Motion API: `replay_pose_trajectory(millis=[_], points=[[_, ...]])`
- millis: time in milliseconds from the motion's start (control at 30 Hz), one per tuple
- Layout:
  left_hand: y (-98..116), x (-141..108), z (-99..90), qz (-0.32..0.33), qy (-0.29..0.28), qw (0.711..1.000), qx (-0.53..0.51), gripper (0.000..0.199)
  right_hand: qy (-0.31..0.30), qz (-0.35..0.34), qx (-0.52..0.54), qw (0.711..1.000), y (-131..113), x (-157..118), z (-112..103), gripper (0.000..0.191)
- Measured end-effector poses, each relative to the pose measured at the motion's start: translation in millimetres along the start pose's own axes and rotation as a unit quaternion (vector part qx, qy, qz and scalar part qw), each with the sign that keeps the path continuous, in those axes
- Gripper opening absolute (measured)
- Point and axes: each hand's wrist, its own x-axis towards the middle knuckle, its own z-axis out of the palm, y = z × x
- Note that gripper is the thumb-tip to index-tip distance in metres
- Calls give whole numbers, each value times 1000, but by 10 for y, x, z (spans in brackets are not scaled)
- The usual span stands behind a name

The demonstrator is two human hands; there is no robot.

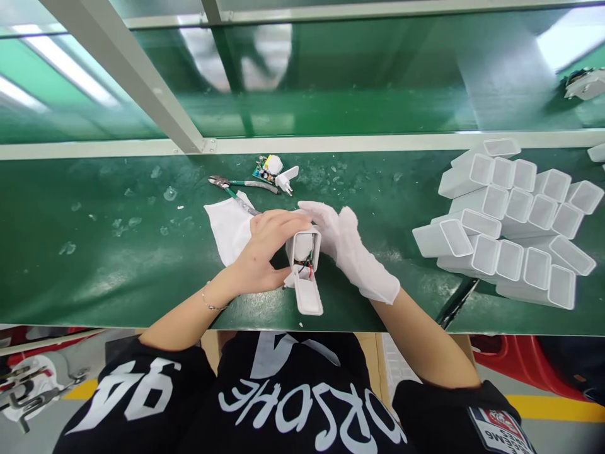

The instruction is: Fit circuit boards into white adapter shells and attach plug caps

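Observation:
A white rectangular housing [289,251] lies near the front of the green bench, its open end facing me. Inside it show a white part and black, red and green wires, and a white end cap [309,296] hangs out below the opening. My bare left hand [265,252] wraps round the housing from the left, thumb low and fingers over the top. My right hand [343,246], in a white glove, rests against its right side with the fingers behind it. A white cloth or glove [227,228] lies beside my left hand.
Green-handled pliers [255,185] lie behind my left hand, near a small circuit board [265,169] and a white plug piece [285,180]. Many white empty housings [494,202] are stacked at the right. A shelf rail [331,144] runs along the back; a black object [458,302] lies at the front right.

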Motion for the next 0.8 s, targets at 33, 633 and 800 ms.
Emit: replay_pose_trajectory(millis=[33, 633, 800], points=[[-6, -2, 1, -1, 2, 1000, 6, 48, 5, 2, 10, 1000, 0, 8, -3, 59], [-22, -4, 12, -28, 19, 994, 100, 60, 32, 59, -272, 960, -284, -35, -101, 12], [-47, -17, 44, -24, 1, 994, 104, 57, 50, -11, -335, 941, -170, -9, -72, 16]])
